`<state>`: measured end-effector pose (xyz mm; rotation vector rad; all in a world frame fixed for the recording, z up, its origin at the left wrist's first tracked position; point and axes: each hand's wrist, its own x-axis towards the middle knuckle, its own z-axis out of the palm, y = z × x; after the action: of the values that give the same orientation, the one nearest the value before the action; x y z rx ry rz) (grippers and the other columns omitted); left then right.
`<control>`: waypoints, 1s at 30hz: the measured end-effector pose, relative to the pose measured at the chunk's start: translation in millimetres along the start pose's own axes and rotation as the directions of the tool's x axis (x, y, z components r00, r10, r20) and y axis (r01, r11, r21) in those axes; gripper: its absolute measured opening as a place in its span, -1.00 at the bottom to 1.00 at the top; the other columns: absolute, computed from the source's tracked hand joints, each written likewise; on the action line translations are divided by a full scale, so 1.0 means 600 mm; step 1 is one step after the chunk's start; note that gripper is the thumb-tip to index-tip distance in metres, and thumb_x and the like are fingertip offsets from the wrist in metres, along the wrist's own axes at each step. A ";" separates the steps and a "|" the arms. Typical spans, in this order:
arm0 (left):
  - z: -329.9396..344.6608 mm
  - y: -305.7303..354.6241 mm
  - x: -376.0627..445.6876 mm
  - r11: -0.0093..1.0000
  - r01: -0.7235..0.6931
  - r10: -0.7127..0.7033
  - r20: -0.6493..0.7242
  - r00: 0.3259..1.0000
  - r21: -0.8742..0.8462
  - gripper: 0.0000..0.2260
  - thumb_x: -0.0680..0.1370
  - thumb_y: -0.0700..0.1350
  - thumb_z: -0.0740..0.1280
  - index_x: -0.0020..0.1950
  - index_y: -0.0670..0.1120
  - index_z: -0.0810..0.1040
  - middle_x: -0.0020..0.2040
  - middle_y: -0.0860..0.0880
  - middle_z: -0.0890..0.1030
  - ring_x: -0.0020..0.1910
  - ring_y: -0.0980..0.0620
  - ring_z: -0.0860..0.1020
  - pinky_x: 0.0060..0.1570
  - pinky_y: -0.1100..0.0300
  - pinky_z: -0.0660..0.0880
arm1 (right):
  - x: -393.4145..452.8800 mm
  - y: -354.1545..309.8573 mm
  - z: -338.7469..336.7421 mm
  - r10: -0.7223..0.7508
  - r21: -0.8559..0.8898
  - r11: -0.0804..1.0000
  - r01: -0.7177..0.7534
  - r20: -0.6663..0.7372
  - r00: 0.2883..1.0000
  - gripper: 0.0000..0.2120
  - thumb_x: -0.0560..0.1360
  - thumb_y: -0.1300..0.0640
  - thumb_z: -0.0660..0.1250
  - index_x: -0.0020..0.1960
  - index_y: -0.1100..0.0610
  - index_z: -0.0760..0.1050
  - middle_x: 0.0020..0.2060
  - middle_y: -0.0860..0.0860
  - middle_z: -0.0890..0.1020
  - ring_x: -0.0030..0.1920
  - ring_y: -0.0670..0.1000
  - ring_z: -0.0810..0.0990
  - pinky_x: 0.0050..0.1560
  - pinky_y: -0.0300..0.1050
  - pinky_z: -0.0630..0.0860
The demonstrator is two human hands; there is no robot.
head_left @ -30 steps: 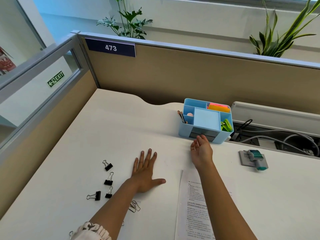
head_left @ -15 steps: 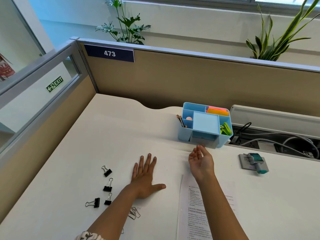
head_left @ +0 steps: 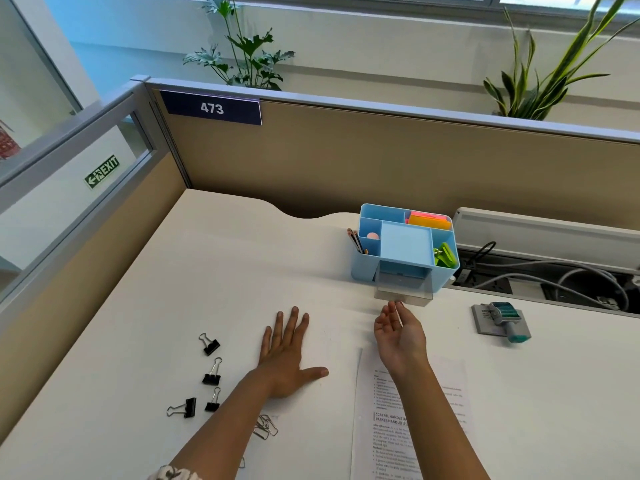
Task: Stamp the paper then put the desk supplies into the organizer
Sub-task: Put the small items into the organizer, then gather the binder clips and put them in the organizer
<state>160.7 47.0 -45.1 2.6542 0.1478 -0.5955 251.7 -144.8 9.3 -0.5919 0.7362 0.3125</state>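
Two hands are resting open over the desk (head_left: 173, 278): the left hand (head_left: 285, 355) lying flat beside four binder clips (head_left: 207, 375), the right hand (head_left: 398, 336) hovering palm-up, empty, above the paper (head_left: 398, 427). Farther back, the stamp (head_left: 507, 318) is sitting right of the organizer (head_left: 405, 249), whose drawer (head_left: 403, 289) is standing open.

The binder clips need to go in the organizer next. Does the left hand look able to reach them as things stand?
Probably yes. The left hand rests flat on the desk, holding nothing, and the black binder clips lie just to its left with nothing between.
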 end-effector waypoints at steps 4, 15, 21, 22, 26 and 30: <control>0.002 -0.001 0.001 0.999 -0.015 0.014 -0.023 1.000 -0.029 -0.05 0.46 0.38 0.21 0.53 0.07 -0.37 0.47 0.09 -0.50 0.43 0.00 -0.52 0.45 -0.01 -0.41 | -0.012 0.001 0.001 0.017 0.005 1.000 -0.017 0.014 1.000 -0.95 0.57 0.24 0.28 0.01 0.21 0.50 -0.16 0.05 0.53 -0.17 -0.05 0.50 -0.07 -0.22 0.49; -0.005 -0.020 -0.030 0.903 -0.145 0.051 -0.233 0.971 -0.406 -0.42 0.56 0.04 0.34 0.53 -0.01 0.23 0.55 0.13 0.13 0.55 0.14 0.00 0.50 0.23 -0.10 | -0.062 0.057 -0.013 -0.015 -0.227 0.973 0.033 0.079 0.997 -0.79 0.57 0.27 0.29 0.20 0.19 0.49 -0.06 0.05 0.56 -0.11 -0.04 0.52 -0.12 -0.25 0.52; -0.018 -0.055 -0.083 0.907 -0.153 -0.049 -0.458 0.888 -0.393 -0.75 0.57 -0.11 0.32 0.25 -0.03 0.54 0.30 0.07 0.49 0.33 0.13 0.42 0.30 0.34 0.25 | -0.103 0.119 -0.022 -0.052 -0.514 0.846 0.141 0.184 0.982 -0.82 0.61 0.25 0.23 0.18 0.15 0.51 0.03 0.05 0.59 0.04 0.02 0.56 0.16 -0.15 0.48; -0.023 -0.066 -0.091 0.908 -0.141 -0.072 -0.480 0.875 -0.394 -0.76 0.57 -0.14 0.31 0.23 -0.04 0.56 0.31 0.07 0.48 0.33 0.13 0.42 0.29 0.35 0.24 | -0.108 0.130 -0.023 -0.053 -0.554 0.817 0.163 0.208 0.977 -0.83 0.60 0.25 0.23 0.16 0.14 0.52 0.02 0.05 0.59 0.03 0.02 0.57 0.14 -0.16 0.50; -0.038 -0.126 -0.136 0.907 -0.087 -0.176 -0.558 0.811 -0.412 -0.80 0.55 -0.22 0.31 0.15 -0.10 0.58 0.28 0.01 0.50 0.29 0.04 0.46 0.30 0.24 0.33 | -0.120 0.176 -0.033 -0.019 -0.708 0.651 0.271 0.343 0.939 -0.86 0.58 0.23 0.28 0.12 0.12 0.54 0.01 0.07 0.59 -0.01 -0.01 0.58 0.07 -0.19 0.55; -0.035 -0.174 -0.187 0.910 -0.032 -0.241 -0.592 0.769 -0.413 -0.81 0.54 -0.25 0.31 0.12 -0.10 0.57 0.20 0.05 0.48 0.24 0.04 0.48 0.20 0.26 0.35 | -0.131 0.219 -0.033 0.052 -0.817 0.421 0.393 0.455 0.889 -0.86 0.56 0.16 0.30 0.09 0.03 0.56 -0.02 -0.04 0.62 -0.04 -0.06 0.59 0.07 -0.20 0.52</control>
<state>47.6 149.2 -18.3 2.3299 0.5587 0.3147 124.8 -57.5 1.8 -1.5872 -0.0137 0.6267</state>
